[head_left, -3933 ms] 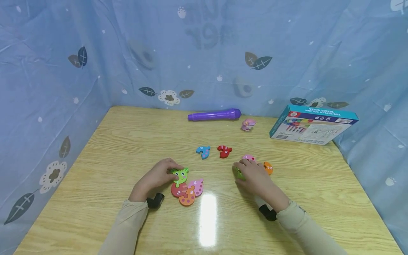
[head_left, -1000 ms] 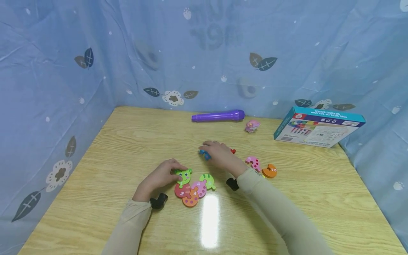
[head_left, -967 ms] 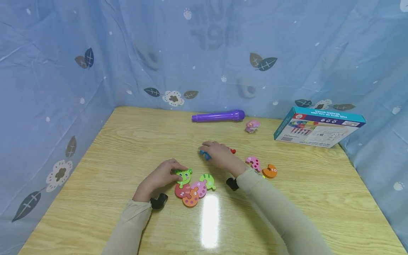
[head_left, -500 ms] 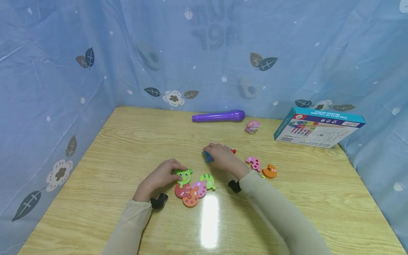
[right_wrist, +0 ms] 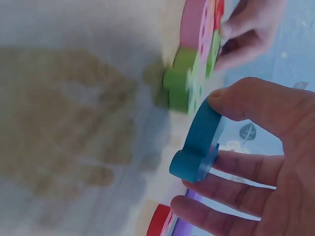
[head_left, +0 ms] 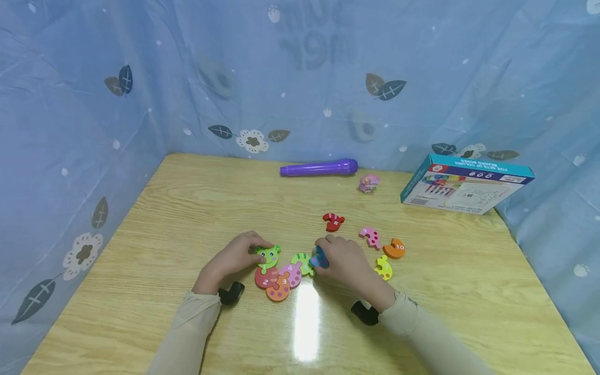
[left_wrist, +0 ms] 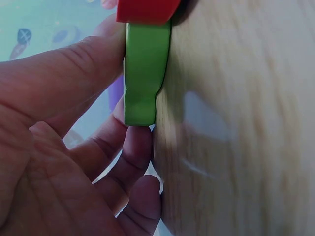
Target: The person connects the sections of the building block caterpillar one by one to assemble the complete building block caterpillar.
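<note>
My left hand (head_left: 233, 262) holds the green caterpillar-head puzzle piece (head_left: 268, 257) between thumb and fingers. From that head runs a joined curve of number pieces: red 2 (head_left: 265, 277), orange 3 (head_left: 278, 289), pink 4 (head_left: 291, 274) and striped green 5 (head_left: 301, 262). A blue puzzle piece (head_left: 321, 258) is pinched by my right hand (head_left: 347, 264), close to the right end of the green 5. In the right wrist view the blue piece (right_wrist: 199, 140) is tilted and apart from the green piece. Its number is hidden by my hand.
Loose on the wooden table lie red 8 (head_left: 334, 222), pink 9 (head_left: 372, 237), orange 10 (head_left: 394, 248) and a yellow piece (head_left: 384, 267) beside my right wrist. Along the back are a purple toy microphone (head_left: 319, 168), a small pink figure (head_left: 369, 183) and a box (head_left: 466, 185).
The green 5 has joined the pink 4. My right hand has picked up the blue piece and brought it nearer, beside the green 5. My left hand stays on the head piece.
</note>
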Tool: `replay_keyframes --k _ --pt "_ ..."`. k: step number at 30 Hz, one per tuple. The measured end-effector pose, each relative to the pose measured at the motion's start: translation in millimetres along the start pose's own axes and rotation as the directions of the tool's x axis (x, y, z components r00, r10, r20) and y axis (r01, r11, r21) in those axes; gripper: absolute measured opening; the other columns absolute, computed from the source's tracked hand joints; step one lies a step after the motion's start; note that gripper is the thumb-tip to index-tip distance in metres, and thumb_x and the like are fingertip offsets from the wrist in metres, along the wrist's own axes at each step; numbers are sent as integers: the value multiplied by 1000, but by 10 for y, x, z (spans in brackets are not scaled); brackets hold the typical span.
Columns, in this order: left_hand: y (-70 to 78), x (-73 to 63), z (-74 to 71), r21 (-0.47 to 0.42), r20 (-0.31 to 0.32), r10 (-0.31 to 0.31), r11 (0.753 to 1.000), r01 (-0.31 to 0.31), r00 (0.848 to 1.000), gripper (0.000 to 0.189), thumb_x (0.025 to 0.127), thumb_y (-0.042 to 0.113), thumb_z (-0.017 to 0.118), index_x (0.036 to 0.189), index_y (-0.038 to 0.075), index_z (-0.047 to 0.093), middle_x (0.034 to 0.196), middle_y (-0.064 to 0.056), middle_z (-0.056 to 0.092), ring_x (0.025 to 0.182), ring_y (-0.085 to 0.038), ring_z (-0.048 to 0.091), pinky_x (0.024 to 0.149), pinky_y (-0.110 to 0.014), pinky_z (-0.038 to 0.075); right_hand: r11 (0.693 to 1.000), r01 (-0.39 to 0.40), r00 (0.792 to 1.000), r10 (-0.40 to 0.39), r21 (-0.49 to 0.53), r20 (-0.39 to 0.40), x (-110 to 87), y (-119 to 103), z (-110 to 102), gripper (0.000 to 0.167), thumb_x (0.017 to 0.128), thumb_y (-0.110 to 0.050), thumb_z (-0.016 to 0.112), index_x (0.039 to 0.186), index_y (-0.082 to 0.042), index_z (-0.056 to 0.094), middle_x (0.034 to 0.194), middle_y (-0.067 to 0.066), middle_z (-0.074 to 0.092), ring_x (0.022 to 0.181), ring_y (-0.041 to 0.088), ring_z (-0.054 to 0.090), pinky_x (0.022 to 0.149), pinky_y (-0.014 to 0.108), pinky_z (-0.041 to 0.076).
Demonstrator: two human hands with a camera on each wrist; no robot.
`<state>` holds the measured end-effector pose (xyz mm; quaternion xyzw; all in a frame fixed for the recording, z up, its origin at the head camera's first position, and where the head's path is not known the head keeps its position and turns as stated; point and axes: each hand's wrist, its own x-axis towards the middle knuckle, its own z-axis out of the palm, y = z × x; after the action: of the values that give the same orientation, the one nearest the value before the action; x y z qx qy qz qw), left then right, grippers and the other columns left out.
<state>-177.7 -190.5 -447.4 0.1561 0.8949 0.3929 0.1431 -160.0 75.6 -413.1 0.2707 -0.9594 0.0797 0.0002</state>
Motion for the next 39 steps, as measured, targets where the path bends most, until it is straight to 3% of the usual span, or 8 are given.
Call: replay_keyframes --k 11,18,22,28,39 --pt "-11 10 -6 -2 6 -9 1000 9 1000 33 80 8 70 112 14 67 98 0 56 93 -17 52 87 -38 43 1000 4 1000 -3 11 -7 -185 -157 58 46 71 -44 73 102 -10 65 82 -2 58 69 13 50 60 31 43" --pt "-2 18 -19 2 9 -6 1000 6 1000 33 81 9 69 113 13 67 98 0 56 92 -17 51 86 -38 43 997 -75 997 74 15 22 -184 -210 71 44 70 -47 74 94 -12 64 77 -5 55 67 12 47 59 30 41" --pt "1 17 -18 -3 12 -12 1000 12 1000 33 81 9 69 113 13 67 98 0 56 93 -17 52 87 -39 43 997 -81 996 81 4 36 -183 -231 74 45 69 -49 75 93 -12 64 75 -5 54 65 12 47 57 30 40" --pt "-2 14 -2 -1 16 -22 1000 22 1000 33 81 9 69 112 15 67 99 0 57 95 -18 52 88 -40 43 997 -80 994 80 -9 70 -201 -242 122 48 70 -48 75 101 -12 64 75 -5 52 64 12 45 58 29 38" --pt "-12 2 7 20 2 15 1000 -15 1000 33 80 7 70 112 14 67 98 0 56 94 -19 51 87 -40 42 996 -84 995 84 8 51 -270 -196 146 60 71 -45 75 119 -12 59 96 2 62 78 17 56 63 33 45"
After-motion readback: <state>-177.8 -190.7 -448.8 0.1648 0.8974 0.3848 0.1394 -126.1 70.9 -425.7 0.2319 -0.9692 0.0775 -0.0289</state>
